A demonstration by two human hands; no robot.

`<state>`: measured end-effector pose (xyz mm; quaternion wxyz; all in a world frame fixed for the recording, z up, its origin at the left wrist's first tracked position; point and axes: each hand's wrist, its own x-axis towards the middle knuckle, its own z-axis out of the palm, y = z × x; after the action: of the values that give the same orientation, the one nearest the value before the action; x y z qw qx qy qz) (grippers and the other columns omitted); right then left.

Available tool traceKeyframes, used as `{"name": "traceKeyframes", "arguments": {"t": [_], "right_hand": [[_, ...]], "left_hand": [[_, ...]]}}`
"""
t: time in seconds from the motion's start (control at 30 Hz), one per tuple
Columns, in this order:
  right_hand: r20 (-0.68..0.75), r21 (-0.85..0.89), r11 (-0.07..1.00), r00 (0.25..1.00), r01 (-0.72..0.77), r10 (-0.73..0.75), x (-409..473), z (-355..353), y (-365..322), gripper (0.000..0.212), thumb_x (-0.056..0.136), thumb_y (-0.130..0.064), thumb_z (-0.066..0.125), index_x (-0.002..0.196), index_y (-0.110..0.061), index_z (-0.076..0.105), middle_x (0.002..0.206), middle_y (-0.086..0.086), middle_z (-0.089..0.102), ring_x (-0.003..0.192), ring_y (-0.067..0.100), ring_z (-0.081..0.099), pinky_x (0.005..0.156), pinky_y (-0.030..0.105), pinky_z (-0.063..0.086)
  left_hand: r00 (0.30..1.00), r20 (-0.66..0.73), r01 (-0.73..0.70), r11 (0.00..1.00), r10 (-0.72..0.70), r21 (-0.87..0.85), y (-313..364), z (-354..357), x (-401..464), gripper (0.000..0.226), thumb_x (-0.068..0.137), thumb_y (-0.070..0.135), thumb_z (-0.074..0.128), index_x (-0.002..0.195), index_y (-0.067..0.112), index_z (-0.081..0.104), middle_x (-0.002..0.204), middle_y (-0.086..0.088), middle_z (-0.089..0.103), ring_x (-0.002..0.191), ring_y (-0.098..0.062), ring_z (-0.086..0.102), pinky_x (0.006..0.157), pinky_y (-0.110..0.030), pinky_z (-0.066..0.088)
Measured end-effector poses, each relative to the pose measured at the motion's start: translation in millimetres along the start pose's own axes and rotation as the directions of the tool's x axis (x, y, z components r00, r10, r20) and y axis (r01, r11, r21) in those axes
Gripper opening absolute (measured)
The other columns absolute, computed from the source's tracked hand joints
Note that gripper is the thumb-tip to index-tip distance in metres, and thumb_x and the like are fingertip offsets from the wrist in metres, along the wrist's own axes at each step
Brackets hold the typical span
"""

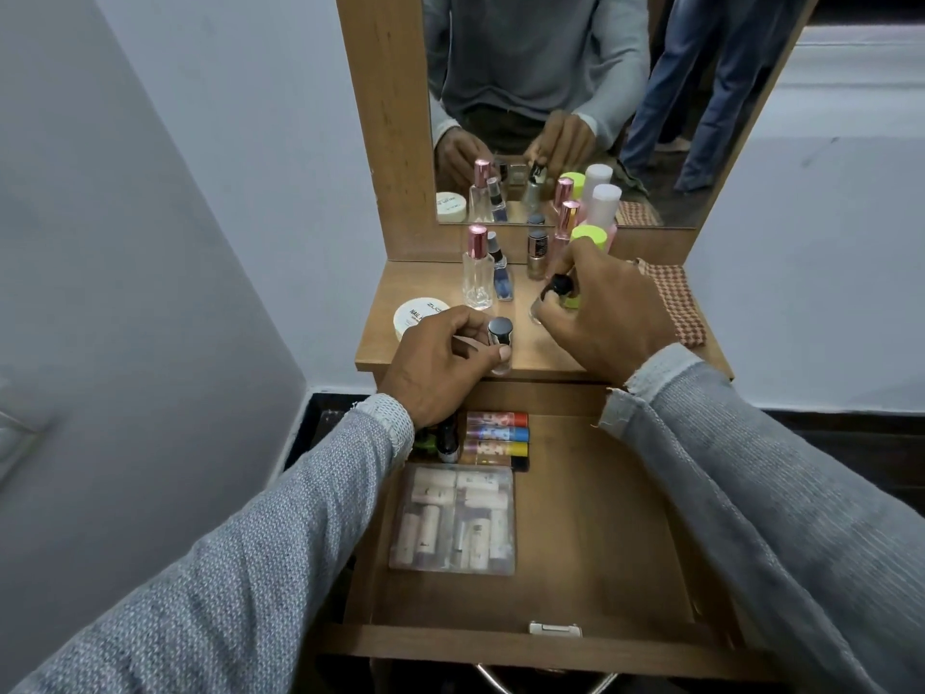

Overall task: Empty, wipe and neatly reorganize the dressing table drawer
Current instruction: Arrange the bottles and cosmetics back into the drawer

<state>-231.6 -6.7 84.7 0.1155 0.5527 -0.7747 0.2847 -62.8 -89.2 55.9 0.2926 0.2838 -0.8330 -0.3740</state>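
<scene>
The open drawer [590, 518] is still holding a clear pouch of tubes [453, 523] and colored lip balms [495, 438] while the left hand [440, 368] is pinching a black-capped glass bottle [499, 343] on the bench [530, 353]. The right hand [600, 313] is gripping another small bottle [553, 293]; both are likely light, slick and breakable, best held around the body.

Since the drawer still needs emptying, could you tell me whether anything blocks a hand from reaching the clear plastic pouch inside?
Nothing visible covers the clear plastic pouch of pale tubes in the open wooden drawer; only the left forearm crosses beside it.
</scene>
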Motion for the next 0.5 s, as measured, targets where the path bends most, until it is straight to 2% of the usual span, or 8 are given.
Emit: {"name": "traceKeyframes", "arguments": {"t": [0.1, 0.17, 0.23, 0.27, 0.33, 0.5], "right_hand": [[-0.03, 0.041, 0.999, 0.999, 0.023, -0.021, -20.2, -14.2, 1.1, 0.025, 0.083, -0.026, 0.067, 0.1, -0.015, 0.053, 0.084, -0.002, 0.06, 0.07, 0.016, 0.058, 0.063, 0.033, 0.055], [-0.016, 0.089, 0.996, 1.0, 0.021, -0.02, -35.2, -21.5, 2.0, 0.023, 0.083, -0.025, 0.068, 0.099, -0.014, 0.055, 0.085, -0.003, 0.061, 0.067, 0.011, 0.055, 0.059, 0.024, 0.052], [0.02, 0.13, 0.991, 0.999, 0.027, -0.03, -52.9, -26.6, 3.9, 0.021, 0.082, -0.024, 0.068, 0.097, -0.017, 0.055, 0.084, -0.005, 0.061, 0.062, 0.005, 0.054, 0.055, 0.011, 0.042], [0.045, 0.139, 0.99, 0.998, 0.031, -0.037, -62.8, -28.0, 5.5, 0.02, 0.082, -0.024, 0.068, 0.095, -0.018, 0.055, 0.082, -0.007, 0.061, 0.061, 0.003, 0.054, 0.054, 0.01, 0.04], [0.111, 0.13, 0.991, 0.993, 0.024, -0.039, -82.5, -26.4, 9.9, 0.02, 0.081, -0.025, 0.068, 0.093, -0.021, 0.053, 0.079, -0.009, 0.06, 0.061, 0.003, 0.055, 0.053, 0.016, 0.044], [0.296, -0.001, 0.999, 0.954, -0.049, 0.047, -115.2, 0.8, 25.5, 0.016, 0.084, -0.033, 0.06, 0.093, -0.022, 0.051, 0.083, -0.008, 0.06, 0.067, 0.014, 0.061, 0.061, 0.037, 0.054]], "left_hand": [[1.0, -0.004, -0.012, 0.999, 0.012, -0.034, -0.4, 5.1, -8.9, 0.022, 0.083, 0.023, 0.073, 0.102, 0.013, 0.068, 0.086, 0.01, 0.067, 0.081, -0.002, 0.064, 0.074, -0.012, 0.05], [1.0, -0.004, -0.01, 0.999, 0.01, -0.035, -1.5, 8.1, -16.3, 0.026, 0.083, 0.028, 0.074, 0.105, 0.016, 0.068, 0.088, 0.01, 0.069, 0.081, -0.001, 0.065, 0.073, -0.011, 0.049], [1.0, 0.016, -0.009, 0.999, 0.01, -0.046, -3.4, 12.6, -25.4, 0.024, 0.082, 0.03, 0.074, 0.103, 0.019, 0.068, 0.087, 0.01, 0.07, 0.079, -0.001, 0.066, 0.071, -0.011, 0.049], [1.0, 0.027, -0.014, 0.998, 0.016, -0.059, -4.7, 16.2, -30.7, 0.022, 0.082, 0.028, 0.075, 0.101, 0.02, 0.068, 0.084, 0.011, 0.07, 0.077, -0.001, 0.066, 0.069, -0.011, 0.049], [0.999, 0.042, -0.026, 0.997, 0.03, -0.077, -8.4, 25.9, -41.7, 0.019, 0.081, 0.023, 0.076, 0.098, 0.017, 0.069, 0.081, 0.009, 0.07, 0.073, -0.001, 0.065, 0.066, -0.007, 0.046], [0.992, 0.123, 0.015, 0.999, -0.02, 0.039, -18.6, 59.0, -52.5, 0.018, 0.079, 0.019, 0.076, 0.094, 0.015, 0.069, 0.086, 0.001, 0.064, 0.079, -0.011, 0.062, 0.073, -0.02, 0.049]]}}
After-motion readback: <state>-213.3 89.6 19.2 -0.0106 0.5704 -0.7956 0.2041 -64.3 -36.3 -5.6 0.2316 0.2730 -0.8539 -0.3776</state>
